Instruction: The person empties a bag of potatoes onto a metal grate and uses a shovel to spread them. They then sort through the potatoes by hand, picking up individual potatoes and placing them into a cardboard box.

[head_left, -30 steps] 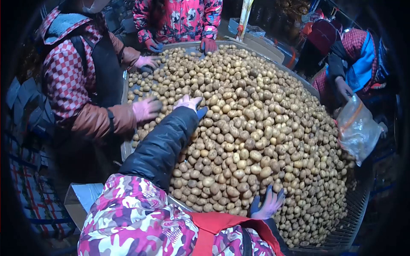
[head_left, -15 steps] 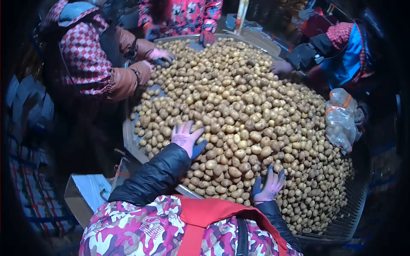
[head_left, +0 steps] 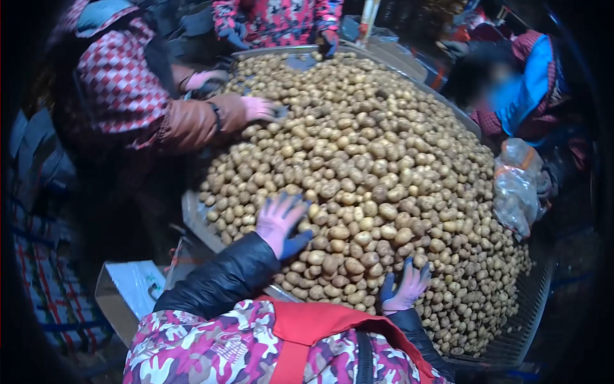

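A large heap of small yellow-brown potatoes covers the metal sorting table. My left hand, in a pink glove with dark blue fingers, lies palm down on the near left part of the heap. Its fingers are spread and its thumb points right. At the near edge, my right hand wears a matching glove and rests against potatoes, fingers up and apart. Neither hand grips a potato that I can see.
A co-worker's gloved hand reaches onto the heap from the left. Another person stands at the far edge, and one bends down at right. A clear plastic bag hangs by the right side. Near left is a cardboard box.
My hands stay nearly in place, the right one slightly lower. The left co-worker's hands have shifted, one farther onto the heap. The right co-worker has bent down, that hand leaving the potatoes.
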Demonstrator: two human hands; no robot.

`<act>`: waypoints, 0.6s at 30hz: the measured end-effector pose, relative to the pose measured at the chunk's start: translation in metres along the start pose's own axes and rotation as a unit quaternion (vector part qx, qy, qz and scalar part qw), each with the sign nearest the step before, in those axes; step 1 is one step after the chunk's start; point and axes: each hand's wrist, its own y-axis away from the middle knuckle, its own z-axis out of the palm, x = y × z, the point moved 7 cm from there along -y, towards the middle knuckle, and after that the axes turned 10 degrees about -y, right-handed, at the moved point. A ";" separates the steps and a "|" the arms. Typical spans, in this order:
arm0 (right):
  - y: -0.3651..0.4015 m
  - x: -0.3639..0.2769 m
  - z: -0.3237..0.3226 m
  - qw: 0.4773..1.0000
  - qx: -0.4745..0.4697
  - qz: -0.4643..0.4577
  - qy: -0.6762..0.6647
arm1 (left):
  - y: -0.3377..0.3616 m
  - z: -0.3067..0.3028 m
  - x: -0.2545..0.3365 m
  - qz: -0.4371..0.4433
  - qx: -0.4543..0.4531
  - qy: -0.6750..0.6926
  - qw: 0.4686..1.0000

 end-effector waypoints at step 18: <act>0.007 0.008 0.003 0.997 -0.027 0.076 -0.016 | -0.445 0.094 0.005 0.080 0.019 -0.051 0.995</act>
